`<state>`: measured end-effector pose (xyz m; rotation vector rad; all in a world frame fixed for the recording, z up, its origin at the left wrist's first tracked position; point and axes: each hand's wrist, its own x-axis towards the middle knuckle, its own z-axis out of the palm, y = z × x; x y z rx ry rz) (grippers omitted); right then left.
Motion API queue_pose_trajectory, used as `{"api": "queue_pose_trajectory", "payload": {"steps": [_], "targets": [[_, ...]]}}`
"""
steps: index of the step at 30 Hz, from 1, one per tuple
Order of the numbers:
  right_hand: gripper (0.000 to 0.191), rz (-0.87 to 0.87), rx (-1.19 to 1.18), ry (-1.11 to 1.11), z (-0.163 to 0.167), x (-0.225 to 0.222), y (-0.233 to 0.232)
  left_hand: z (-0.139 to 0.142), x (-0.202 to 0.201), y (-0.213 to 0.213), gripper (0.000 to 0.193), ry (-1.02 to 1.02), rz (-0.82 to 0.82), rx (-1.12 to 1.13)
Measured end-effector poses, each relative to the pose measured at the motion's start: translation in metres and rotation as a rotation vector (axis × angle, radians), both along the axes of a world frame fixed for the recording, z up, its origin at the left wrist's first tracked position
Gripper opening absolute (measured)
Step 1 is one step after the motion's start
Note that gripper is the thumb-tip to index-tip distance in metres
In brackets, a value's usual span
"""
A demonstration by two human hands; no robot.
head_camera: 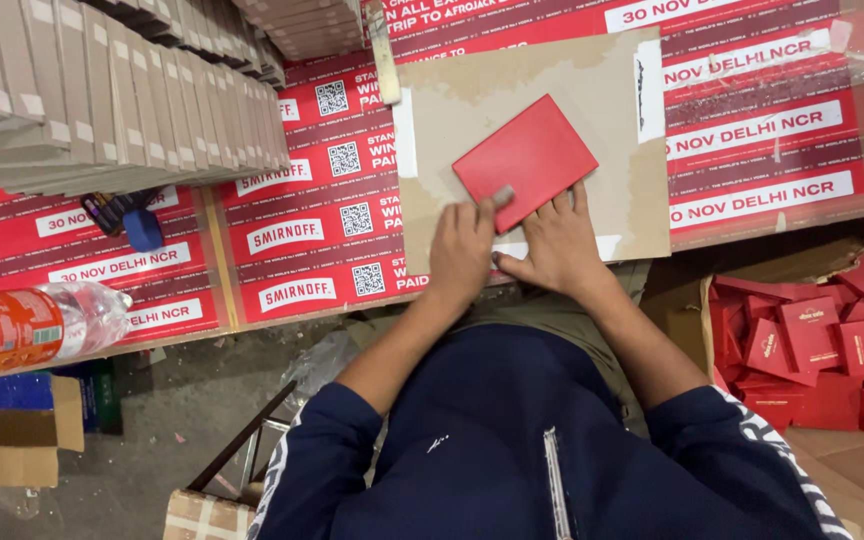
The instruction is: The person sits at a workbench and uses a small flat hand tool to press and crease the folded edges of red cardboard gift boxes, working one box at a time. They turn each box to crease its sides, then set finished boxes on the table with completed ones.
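The flat red rectangular card piece (525,160) lies tilted on a brown cardboard sheet (542,70), which rests on the desk (772,150) covered in red-and-white printed sheeting. Its surface is plain, matte and uniformly red — no marking shows on the upper face. The left hand (460,250) presses its near edge, fingers together, thumb tip on the card. The right hand (555,245) lies flat just beside it, fingers slightly apart, their tips touching the card's lower corner. Stacked pale grey boards (112,90) stand at upper left — similar red pieces (812,345) fill a carton at right.
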<state>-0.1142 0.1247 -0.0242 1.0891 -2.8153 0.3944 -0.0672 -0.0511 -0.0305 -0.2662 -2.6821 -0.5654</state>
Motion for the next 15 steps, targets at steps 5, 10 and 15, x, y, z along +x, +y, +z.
{"api": "queue_pose_trajectory", "payload": {"steps": [5,10,15], "targets": [[0.101,0.021,-0.05,-0.122,-0.003,-0.004,0.004,0.006,0.03,0.017,0.041,-0.145,-0.054,0.145],[0.112,0.017,-0.003,-0.062,-0.004,-0.003,0.0,0.011,0.014,0.0,0.034,-0.111,-0.044,0.274],[0.12,-0.099,-0.006,-0.068,-0.005,0.013,-0.021,0.01,-0.049,-0.041,0.033,-0.136,0.058,-0.022]]}}
